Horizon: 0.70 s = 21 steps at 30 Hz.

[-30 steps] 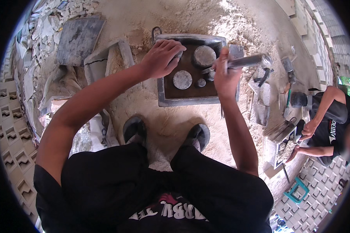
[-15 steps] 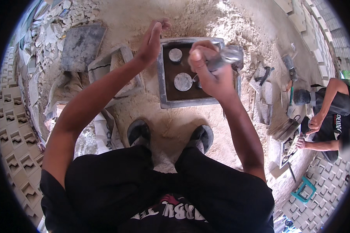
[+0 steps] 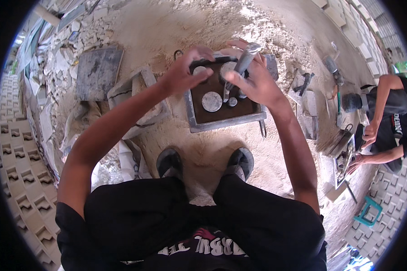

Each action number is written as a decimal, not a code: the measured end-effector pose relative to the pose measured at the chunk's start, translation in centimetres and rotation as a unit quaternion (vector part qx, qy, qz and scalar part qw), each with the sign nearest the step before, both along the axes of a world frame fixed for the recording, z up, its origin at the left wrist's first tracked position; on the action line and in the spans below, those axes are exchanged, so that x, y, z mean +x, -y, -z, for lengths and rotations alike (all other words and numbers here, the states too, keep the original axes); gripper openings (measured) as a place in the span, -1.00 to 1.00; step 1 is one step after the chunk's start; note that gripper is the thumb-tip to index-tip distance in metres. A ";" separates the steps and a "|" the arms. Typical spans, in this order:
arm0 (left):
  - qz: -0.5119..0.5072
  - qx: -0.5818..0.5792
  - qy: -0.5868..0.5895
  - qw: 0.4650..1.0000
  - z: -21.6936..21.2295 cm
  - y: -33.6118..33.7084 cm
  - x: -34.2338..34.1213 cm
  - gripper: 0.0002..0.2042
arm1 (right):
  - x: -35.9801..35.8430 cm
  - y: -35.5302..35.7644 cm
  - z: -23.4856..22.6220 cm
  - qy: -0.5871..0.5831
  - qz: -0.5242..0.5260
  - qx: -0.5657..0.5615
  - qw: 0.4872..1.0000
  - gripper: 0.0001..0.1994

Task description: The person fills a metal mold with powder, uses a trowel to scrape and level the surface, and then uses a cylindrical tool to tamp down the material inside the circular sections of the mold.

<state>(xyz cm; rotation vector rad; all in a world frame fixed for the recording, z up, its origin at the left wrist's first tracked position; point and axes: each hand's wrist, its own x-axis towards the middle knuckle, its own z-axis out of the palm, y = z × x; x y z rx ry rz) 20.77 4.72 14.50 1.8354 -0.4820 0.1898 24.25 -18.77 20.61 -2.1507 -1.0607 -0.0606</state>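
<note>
— Sandy ground (image 3: 176, 27) everywhere, is it? What's in front of you?

— Yes, pale sand and rubble, seen from my head looking straight down. Between my two dark shoes (image 3: 169, 162) and a little ahead of them lies a square metal mould (image 3: 221, 123) with a dark brown inside. Several round grey discs (image 3: 211, 101) stand in it.

— And your hands?

— My right hand (image 3: 253, 81) is closed around a grey metal cylinder (image 3: 242, 65), gripping it about the middle. The cylinder is tilted, its upper end pointing away from me and its lower end down inside the mould, near the small discs. My left hand (image 3: 183, 72) hovers over the mould's far left corner, fingers bent and drawn together as if pinching; I cannot tell whether anything is between them, or whether they touch the rim.

— What's off to your left?

— A flat dark slab (image 3: 97, 72) on the rubble, and nearer me a grey stone block frame (image 3: 138, 90) lying just beside the mould. Patterned paving blocks (image 3: 13, 167) run down the far left edge.

— To the right?

— Another person (image 3: 386, 117) in a black shirt crouches well apart from me, both of their hands down at a similar mould (image 3: 343, 153). Tools are scattered on the sand between us, among them a hammer (image 3: 305, 83). A small teal stool (image 3: 368, 212) sits on the paving at lower right.
</note>
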 end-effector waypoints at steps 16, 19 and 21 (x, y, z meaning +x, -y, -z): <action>-0.069 -0.195 -0.186 0.961 -6.4 7.8 1.1 -0.60 | -2.1 5.1 8.8 -0.097 0.227 0.088 0.965 -0.54; -0.138 -0.235 -0.157 0.949 -4.3 8.1 0.8 -0.61 | -1.8 5.0 8.6 -0.109 0.218 0.089 0.966 -0.56; -0.118 -0.243 -0.189 0.944 -4.1 7.7 0.9 -0.61 | -1.8 5.0 8.6 -0.104 0.212 0.088 0.968 -0.58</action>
